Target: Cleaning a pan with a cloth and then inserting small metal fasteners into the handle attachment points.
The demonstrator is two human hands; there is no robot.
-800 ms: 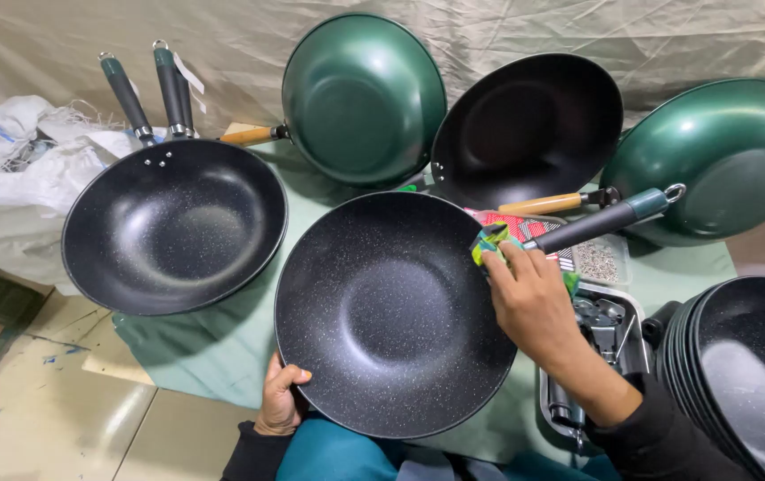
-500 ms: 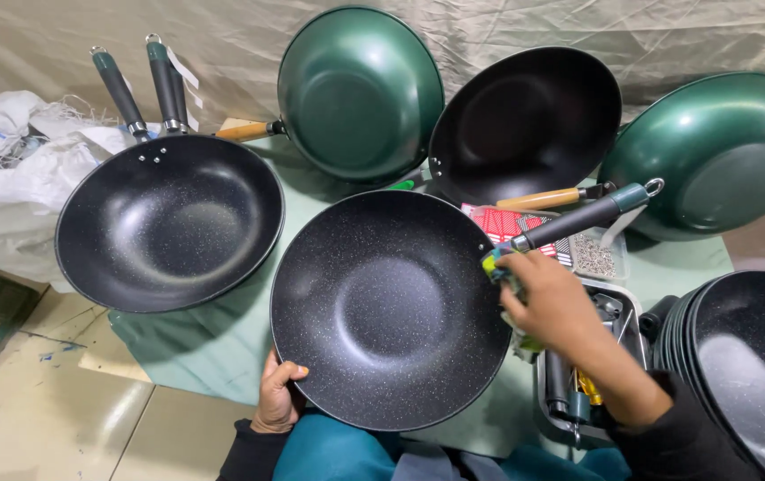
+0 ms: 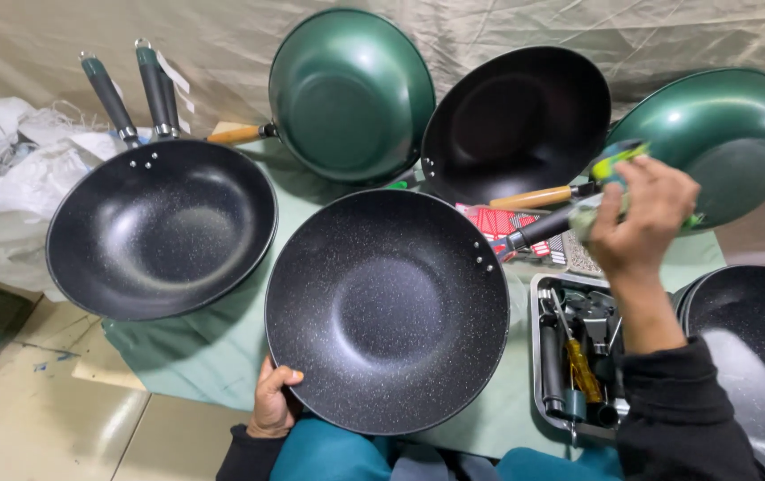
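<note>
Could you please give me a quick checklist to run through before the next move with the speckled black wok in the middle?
1. Left hand grips the near rim of the middle wok: ok.
2. Right hand is closed around the wok handle end and a blurred green item: ok; what the item is, cannot tell.
3. Wok bowl holds nothing: ok.
4. Middle wok is apart from the left wok: ok.
5. Tool tray sits right under the right forearm, snag risk: not ok.
</note>
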